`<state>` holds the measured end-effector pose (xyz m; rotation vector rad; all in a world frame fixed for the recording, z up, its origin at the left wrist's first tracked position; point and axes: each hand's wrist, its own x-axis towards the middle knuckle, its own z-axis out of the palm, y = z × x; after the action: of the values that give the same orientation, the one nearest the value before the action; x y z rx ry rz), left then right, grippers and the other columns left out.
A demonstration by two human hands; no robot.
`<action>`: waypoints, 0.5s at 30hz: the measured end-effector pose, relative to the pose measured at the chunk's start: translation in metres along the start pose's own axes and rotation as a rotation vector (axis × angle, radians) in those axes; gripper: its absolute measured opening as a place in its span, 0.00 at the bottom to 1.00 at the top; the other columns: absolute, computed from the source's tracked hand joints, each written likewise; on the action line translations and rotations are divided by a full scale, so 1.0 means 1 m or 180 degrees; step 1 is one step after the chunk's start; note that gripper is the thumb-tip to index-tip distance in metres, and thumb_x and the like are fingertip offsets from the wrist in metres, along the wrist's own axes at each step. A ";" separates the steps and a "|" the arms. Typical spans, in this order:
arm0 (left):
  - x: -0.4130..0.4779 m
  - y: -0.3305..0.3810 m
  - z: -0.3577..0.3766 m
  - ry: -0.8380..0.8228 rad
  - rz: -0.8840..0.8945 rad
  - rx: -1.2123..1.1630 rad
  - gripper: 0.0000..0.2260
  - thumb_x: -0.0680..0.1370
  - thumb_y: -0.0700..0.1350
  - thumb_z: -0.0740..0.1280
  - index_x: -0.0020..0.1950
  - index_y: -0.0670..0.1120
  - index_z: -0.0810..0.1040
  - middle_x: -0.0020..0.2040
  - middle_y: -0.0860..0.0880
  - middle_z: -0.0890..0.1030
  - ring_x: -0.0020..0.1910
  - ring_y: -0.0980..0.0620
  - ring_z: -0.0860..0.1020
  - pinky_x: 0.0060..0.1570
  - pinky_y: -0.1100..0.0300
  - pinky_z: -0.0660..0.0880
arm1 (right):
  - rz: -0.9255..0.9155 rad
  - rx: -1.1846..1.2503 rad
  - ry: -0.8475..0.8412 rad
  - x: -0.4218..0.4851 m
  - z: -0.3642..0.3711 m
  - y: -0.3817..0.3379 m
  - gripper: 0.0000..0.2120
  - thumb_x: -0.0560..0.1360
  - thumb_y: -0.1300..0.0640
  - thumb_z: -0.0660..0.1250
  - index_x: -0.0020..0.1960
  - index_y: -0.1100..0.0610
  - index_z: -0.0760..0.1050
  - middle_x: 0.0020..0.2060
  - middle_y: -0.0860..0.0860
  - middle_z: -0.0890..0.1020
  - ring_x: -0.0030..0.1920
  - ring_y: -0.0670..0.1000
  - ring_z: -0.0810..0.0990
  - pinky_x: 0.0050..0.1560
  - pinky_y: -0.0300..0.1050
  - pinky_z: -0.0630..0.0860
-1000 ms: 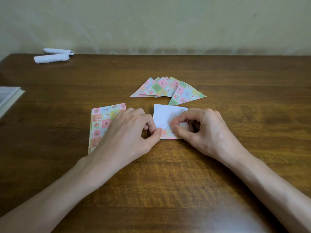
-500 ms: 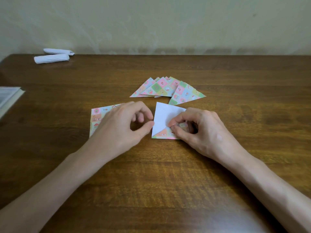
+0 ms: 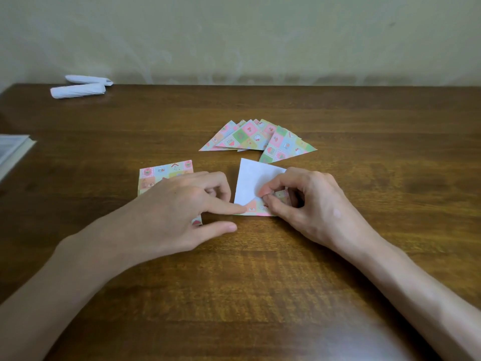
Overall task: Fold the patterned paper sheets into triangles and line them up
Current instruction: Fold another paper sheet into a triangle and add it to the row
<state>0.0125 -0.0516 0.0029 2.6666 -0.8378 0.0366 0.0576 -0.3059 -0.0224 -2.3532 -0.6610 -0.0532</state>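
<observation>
R hand [image 3: 312, 204] pinches the half-folded sheet [image 3: 253, 178] betw thumb and index, white flap corner brought down onto the patterned bottom edge; other fingers curled behind. L hand [image 3: 177, 212] grips nothing: index straight, tip pressing the sheet's lower-left corner, thumb stretched out on the wooden table [image 3: 260, 295], remaining fingers curled in. Sheet lies flat at table centre, white side mostly up w/ a patterned strip along the near edge. Stack of unfolded patterned sheets [image 3: 166, 173] just left of it, partly under L hand. Finished triangles [image 3: 255, 138] fanned and overlapping right behind the sheet, nearest one almost touching its far corner. Two white paper rolls [image 3: 78, 91] far left by the wall [image 3: 234, 35]. Book edge [image 3: 13, 149] at left border, can't tell more.
</observation>
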 end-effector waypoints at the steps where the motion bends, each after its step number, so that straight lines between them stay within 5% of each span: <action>1: 0.000 0.000 0.000 -0.0025 0.0026 0.0074 0.16 0.78 0.61 0.66 0.65 0.63 0.82 0.48 0.62 0.73 0.45 0.59 0.73 0.42 0.65 0.70 | -0.0003 -0.0002 -0.0004 0.000 0.000 0.000 0.03 0.76 0.53 0.74 0.48 0.45 0.85 0.36 0.42 0.80 0.38 0.43 0.76 0.40 0.30 0.67; 15: -0.004 -0.001 -0.003 -0.0251 0.0090 0.0138 0.16 0.79 0.58 0.66 0.67 0.66 0.80 0.48 0.62 0.72 0.47 0.58 0.73 0.44 0.69 0.67 | -0.0129 -0.0016 0.0026 -0.002 0.001 0.001 0.05 0.76 0.54 0.74 0.48 0.44 0.84 0.37 0.40 0.78 0.37 0.43 0.76 0.41 0.30 0.67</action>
<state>0.0101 -0.0477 0.0045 2.7122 -0.9091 -0.0445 0.0558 -0.3065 -0.0244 -2.3431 -0.7054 -0.0826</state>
